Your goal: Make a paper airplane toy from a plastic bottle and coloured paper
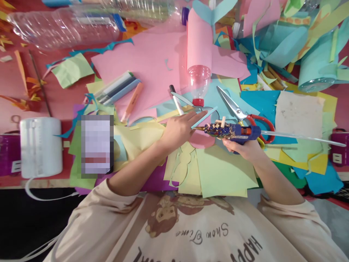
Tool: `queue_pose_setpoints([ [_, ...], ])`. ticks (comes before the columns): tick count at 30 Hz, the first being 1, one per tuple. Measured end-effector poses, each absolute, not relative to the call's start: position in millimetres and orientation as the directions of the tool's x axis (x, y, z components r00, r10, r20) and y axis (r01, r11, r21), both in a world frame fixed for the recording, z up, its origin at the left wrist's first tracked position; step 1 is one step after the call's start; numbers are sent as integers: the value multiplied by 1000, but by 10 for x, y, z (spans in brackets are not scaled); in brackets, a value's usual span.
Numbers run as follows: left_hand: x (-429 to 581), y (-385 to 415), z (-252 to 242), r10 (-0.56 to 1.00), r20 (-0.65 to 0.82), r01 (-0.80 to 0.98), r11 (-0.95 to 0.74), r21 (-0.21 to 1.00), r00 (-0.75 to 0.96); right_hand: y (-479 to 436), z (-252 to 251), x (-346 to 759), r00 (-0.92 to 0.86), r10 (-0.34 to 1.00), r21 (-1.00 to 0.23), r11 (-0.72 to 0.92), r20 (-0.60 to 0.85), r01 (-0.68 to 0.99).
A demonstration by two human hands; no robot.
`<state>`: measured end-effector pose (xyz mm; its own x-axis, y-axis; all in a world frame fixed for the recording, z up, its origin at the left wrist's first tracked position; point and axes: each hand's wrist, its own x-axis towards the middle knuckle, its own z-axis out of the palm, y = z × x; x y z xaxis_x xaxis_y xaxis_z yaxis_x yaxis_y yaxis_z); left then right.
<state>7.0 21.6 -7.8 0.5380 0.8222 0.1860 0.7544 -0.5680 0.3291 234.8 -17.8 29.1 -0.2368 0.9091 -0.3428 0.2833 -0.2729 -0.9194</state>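
My right hand [241, 147] is wrapped around the handle of a blue glue gun [245, 132]; a long clear glue stick [302, 138] sticks out of its back. The gun's nozzle points left, close to my left hand [181, 127]. That hand lies palm down with its fingers stretched out; its thumb is hidden. A narrow light blue paper strip [211, 112] runs slantwise beside its fingers, and I cannot tell whether they touch it. Pink paper [201, 140] lies beneath the nozzle. Just beyond stands or lies a plastic bottle [199, 78] wrapped in pink paper, its red cap towards me.
Red-handled scissors [237, 109] lie spread right of the bottle. Markers [120, 87] and a phone [96, 145] are at left, near a white box-shaped device [40, 147] with a cable. Clear bottles [65, 27] lie at the back. Paper scraps cover much of the table.
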Motion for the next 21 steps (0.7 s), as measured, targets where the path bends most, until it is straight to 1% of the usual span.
queue_pose_setpoints([
  [5,80,221,-96,833,187,756,-552,351,521,-183,287,2351,-214,913,-915,-279,-347,293],
  [10,83,215,-102,829,214,763,-559,325,516,-187,284,2350,-158,910,-896,-324,-383,303],
  [17,90,216,-130,827,252,773,-560,300,502,-171,272,2378,-153,909,-890,-326,-388,319],
  [21,79,230,-158,805,301,750,-589,302,511,-163,291,2381,-154,906,-889,-334,-395,314],
])
